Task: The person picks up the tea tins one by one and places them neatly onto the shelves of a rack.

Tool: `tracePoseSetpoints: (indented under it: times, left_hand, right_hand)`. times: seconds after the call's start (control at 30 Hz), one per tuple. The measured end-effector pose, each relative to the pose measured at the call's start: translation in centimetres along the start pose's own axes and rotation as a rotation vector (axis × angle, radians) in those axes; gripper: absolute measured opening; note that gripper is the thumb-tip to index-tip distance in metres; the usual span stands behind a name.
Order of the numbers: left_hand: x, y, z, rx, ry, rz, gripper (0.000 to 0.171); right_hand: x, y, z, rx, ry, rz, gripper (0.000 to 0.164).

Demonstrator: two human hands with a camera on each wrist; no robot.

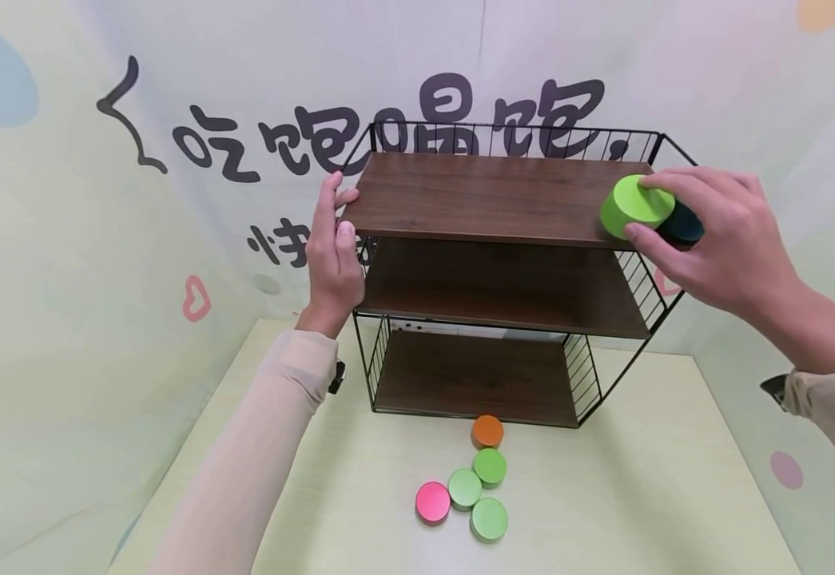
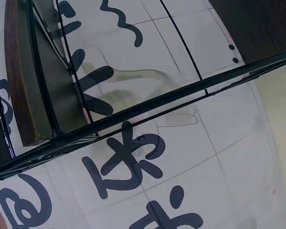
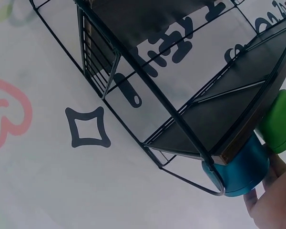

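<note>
A three-tier shelf rack (image 1: 475, 196), dark wood boards in a black wire frame, stands in the middle of the head view. At the left end of its top board, my left hand (image 1: 334, 259) grips the side, thumb at the front edge. My right hand (image 1: 733, 235) pinches a light green round tin (image 1: 635, 209) between thumb and fingers, at the right end of that board. Close beside this tin is a dark blue round tin (image 3: 240, 167), partly hidden by the hand in the head view. In the left wrist view the hand barely shows.
On the pale table (image 1: 647, 479) in front of the rack are an orange tin (image 1: 487, 431), a pink tin (image 1: 433, 502) and several green tins (image 1: 490, 465), close together. A printed white curtain (image 1: 172, 399) with dark lettering hangs behind and at the sides.
</note>
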State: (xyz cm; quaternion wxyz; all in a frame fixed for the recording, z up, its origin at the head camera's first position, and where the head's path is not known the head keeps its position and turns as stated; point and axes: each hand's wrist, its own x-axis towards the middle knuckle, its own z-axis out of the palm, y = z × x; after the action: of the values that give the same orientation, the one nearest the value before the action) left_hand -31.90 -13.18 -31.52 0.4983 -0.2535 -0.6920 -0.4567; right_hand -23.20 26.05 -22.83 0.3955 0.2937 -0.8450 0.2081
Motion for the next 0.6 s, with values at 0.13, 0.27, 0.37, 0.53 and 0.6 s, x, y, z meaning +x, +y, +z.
tracePoseSetpoints:
  times: [0.13, 0.27, 0.37, 0.53, 0.6]
  left_hand:
    - [-0.05, -0.04, -0.03, 0.010, 0.002, -0.001, 0.057]
    - [-0.06, -0.09, -0.04, 0.009, 0.002, 0.003, 0.057]
    - [-0.07, -0.12, -0.02, 0.004, 0.002, 0.006, 0.057]
    - [-0.07, -0.18, 0.02, 0.003, 0.000, 0.009, 0.057]
    - [-0.07, -0.20, 0.02, 0.002, -0.001, 0.010, 0.057]
  right_hand:
    - [0.08, 0.28, -0.02, -0.008, -0.025, 0.018, 0.048]
    - [0.05, 0.40, 0.01, -0.014, -0.045, 0.036, 0.048]
    - [-0.03, 0.45, 0.08, -0.022, -0.048, 0.051, 0.047]
    - [-0.14, 0.48, 0.14, -0.030, -0.057, 0.088, 0.044]
    - [-0.13, 0.50, 0.18, -0.030, -0.060, 0.096, 0.043]
